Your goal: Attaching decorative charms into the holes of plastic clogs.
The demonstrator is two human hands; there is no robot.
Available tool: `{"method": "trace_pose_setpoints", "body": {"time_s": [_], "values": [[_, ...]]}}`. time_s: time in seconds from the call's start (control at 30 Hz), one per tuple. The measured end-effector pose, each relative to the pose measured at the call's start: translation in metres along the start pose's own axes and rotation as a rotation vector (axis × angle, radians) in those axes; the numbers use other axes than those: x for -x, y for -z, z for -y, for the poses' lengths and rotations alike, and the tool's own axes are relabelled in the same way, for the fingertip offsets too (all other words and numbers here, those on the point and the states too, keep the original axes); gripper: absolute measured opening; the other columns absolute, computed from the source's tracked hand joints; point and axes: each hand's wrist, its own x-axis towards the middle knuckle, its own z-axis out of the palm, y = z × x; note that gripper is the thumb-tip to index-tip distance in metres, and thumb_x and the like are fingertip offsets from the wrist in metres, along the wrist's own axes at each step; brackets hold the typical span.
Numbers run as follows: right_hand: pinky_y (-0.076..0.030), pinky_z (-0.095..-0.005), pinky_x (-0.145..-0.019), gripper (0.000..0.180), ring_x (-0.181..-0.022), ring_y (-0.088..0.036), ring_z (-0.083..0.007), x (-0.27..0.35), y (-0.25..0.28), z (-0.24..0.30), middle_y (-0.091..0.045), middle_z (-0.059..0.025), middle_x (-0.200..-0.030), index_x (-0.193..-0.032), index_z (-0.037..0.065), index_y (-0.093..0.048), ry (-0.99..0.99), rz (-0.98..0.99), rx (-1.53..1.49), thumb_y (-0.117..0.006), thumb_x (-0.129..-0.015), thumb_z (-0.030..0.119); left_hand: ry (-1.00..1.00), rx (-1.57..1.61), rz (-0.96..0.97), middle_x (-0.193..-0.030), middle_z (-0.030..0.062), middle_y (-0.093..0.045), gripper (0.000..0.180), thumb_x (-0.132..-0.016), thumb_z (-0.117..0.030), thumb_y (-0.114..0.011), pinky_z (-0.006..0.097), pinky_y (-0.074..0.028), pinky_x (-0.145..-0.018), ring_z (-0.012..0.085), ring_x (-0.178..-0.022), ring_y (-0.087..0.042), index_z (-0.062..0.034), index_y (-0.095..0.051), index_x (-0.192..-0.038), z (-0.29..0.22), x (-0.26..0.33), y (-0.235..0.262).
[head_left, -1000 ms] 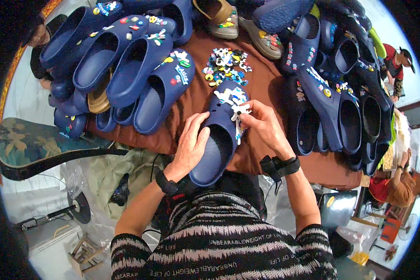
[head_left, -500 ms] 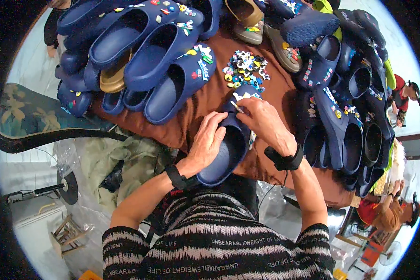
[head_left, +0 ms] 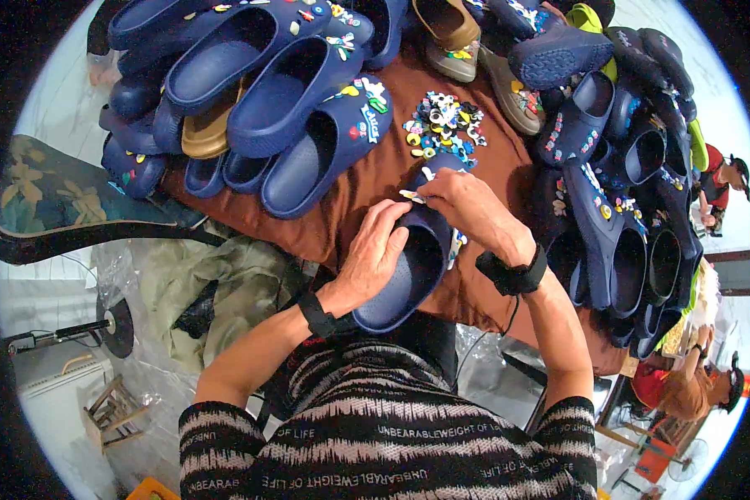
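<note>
A dark blue clog (head_left: 408, 275) lies on the brown cloth (head_left: 342, 225) right in front of me, heel toward my body. My left hand (head_left: 375, 254) grips its left rim and upper. My right hand (head_left: 467, 204) rests over the toe and pinches a small pale charm (head_left: 412, 197) against the upper. Both wrists wear black bands. A heap of small colourful charms (head_left: 443, 125) lies on the cloth just beyond the clog's toe.
Piles of dark blue clogs (head_left: 283, 83) fill the left and far side, with a tan one (head_left: 212, 133) among them. More decorated blue clogs (head_left: 617, 217) are stacked on the right. A patterned chair (head_left: 58, 200) stands at left. Other people (head_left: 721, 179) sit at the far right.
The view has shifted so the clog and my hands sit lower and more central. My right hand has closed over the toe, and my left hand has slid further onto the upper.
</note>
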Motion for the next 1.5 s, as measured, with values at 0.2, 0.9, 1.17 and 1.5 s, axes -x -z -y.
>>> {"method": "trace_pose_setpoints", "body": {"time_s": [0.2, 0.9, 1.17, 1.5], "values": [[-0.055, -0.0504, -0.071, 0.013, -0.087, -0.069, -0.0410, -0.004, -0.005, 0.001, -0.067, -0.0203, -0.089, -0.092, 0.004, -0.072, 0.022, -0.044, 0.080, -0.062, -0.087, 0.010, -0.004, 0.009, 0.001, -0.138, 0.0215, -0.049, 0.039, -0.107, -0.023, -0.046, 0.041, -0.036, -0.113, 0.0374, -0.132, -0.048, 0.0018, -0.049, -0.137, 0.000, -0.001, 0.000], [-0.053, -0.0391, -0.088, 0.023, -0.099, -0.069, -0.0344, 0.086, -0.007, -0.037, -0.072, -0.0198, -0.105, -0.113, -0.002, -0.069, -0.359, -0.396, -0.365, -0.062, -0.092, 0.006, -0.094, -0.070, -0.002, -0.145, 0.0217, -0.042, 0.053, -0.096, -0.012, -0.060, 0.044, -0.032, -0.117, 0.0370, -0.139, -0.041, -0.0014, -0.042, -0.145, -0.012, -0.014, 0.011], [-0.054, -0.0381, -0.086, 0.022, -0.099, -0.070, -0.0332, 0.151, -0.064, -0.034, -0.072, -0.0200, -0.105, -0.114, -0.002, -0.069, -0.532, -0.383, -0.474, -0.059, -0.095, 0.005, -0.113, -0.125, 0.084, -0.141, 0.0216, -0.048, 0.051, -0.092, -0.009, -0.061, 0.043, -0.035, -0.115, 0.0371, -0.135, -0.046, -0.0003, -0.048, -0.140, -0.020, -0.026, 0.014], [-0.053, -0.0399, -0.084, 0.023, -0.093, -0.069, -0.0353, 0.147, -0.091, -0.020, -0.070, -0.0192, -0.102, -0.114, 0.000, -0.068, -0.480, -0.548, -0.467, -0.064, -0.095, 0.013, -0.128, -0.266, 0.184, -0.118, 0.0188, -0.063, 0.034, -0.097, -0.021, -0.064, 0.044, -0.047, -0.099, 0.0360, -0.113, -0.060, -0.0006, -0.061, -0.124, -0.010, -0.066, 0.034]]}}
